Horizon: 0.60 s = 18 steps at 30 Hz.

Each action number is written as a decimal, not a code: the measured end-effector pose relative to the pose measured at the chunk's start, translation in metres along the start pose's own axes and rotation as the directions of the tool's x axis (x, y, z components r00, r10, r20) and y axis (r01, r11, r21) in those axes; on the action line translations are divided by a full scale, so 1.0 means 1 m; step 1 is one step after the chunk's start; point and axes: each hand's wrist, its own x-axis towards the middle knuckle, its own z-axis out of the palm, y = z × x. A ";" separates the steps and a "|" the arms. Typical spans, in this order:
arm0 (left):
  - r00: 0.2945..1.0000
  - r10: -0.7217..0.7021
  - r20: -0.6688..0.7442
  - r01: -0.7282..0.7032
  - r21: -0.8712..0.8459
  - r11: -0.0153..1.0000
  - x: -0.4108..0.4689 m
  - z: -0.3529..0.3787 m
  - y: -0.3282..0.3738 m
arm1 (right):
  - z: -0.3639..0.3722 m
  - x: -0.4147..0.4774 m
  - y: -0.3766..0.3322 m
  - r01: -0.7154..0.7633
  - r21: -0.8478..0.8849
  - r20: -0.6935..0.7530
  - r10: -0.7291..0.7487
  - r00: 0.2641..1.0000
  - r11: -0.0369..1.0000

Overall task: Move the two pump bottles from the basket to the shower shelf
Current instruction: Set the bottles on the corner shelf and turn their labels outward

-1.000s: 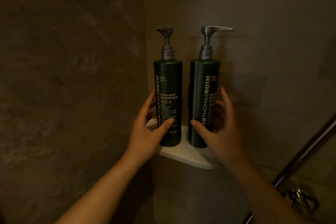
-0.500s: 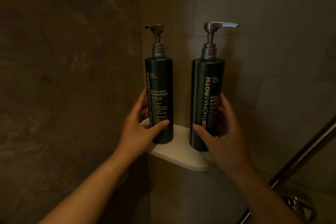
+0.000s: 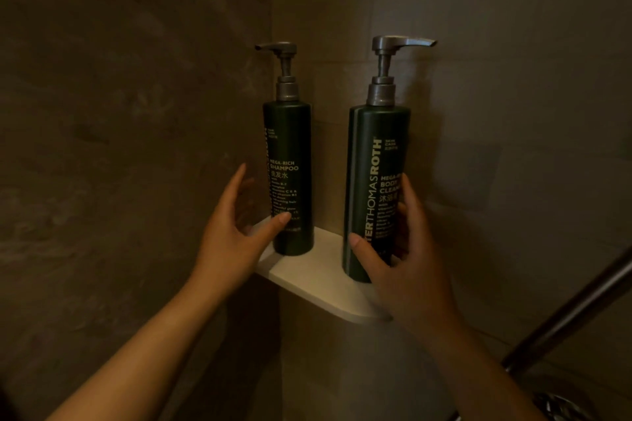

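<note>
Much of the scene is lost in dim light, and the small print low on both labels cannot be read. The fingers of the left hand are partly hidden behind the shampoo bottle; its thumb is laid on the bottle's lower front, so the bottle is loosely cupped, though a firm grasp cannot be confirmed. The body cleanser bottle is grasped low by the right hand, thumb on the front and fingers wrapped round the right side, by which part of the label is covered.

Both bottles are stood upright on the white corner shelf, the shampoo bottle near the left wall, the cleanser bottle near the right wall and close to the shelf's front edge. A clear gap of bare shelf is left between them. The pump spouts are turned outward, left and right.

A dark metal bar is seen slanting at lower right, cut off by the frame, with a blurred metal fitting below it.
</note>
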 end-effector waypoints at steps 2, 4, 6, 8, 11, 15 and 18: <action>0.996 0.088 -0.029 -0.086 0.059 0.994 -0.008 -0.003 0.009 | -0.001 -0.001 0.002 -0.008 0.020 0.030 0.007 1.000 1.000; 0.985 0.172 -0.018 -0.171 0.064 0.983 -0.011 -0.002 0.020 | 0.001 0.000 0.003 -0.007 -0.025 0.009 0.007 1.000 1.000; 0.975 0.220 0.008 -0.221 0.042 0.974 -0.011 0.002 0.029 | 0.006 0.003 0.000 0.003 -0.113 -0.029 -0.007 1.000 0.994; 0.967 0.251 0.037 -0.252 0.045 0.967 -0.009 0.005 0.036 | 0.014 0.007 -0.001 0.004 -0.158 -0.046 -0.012 0.999 0.987; 0.962 0.268 0.042 -0.271 0.060 0.961 -0.011 0.008 0.035 | 0.022 0.009 0.000 -0.020 -0.158 -0.047 0.012 0.999 0.987; 0.951 0.309 0.035 -0.310 0.059 0.949 -0.013 0.003 0.024 | 0.018 0.001 0.005 -0.037 -0.176 -0.033 0.032 0.999 0.984; 0.961 0.275 -0.030 -0.273 0.063 0.960 -0.004 -0.001 0.013 | 0.019 0.003 0.007 -0.045 -0.153 -0.041 0.039 0.998 0.987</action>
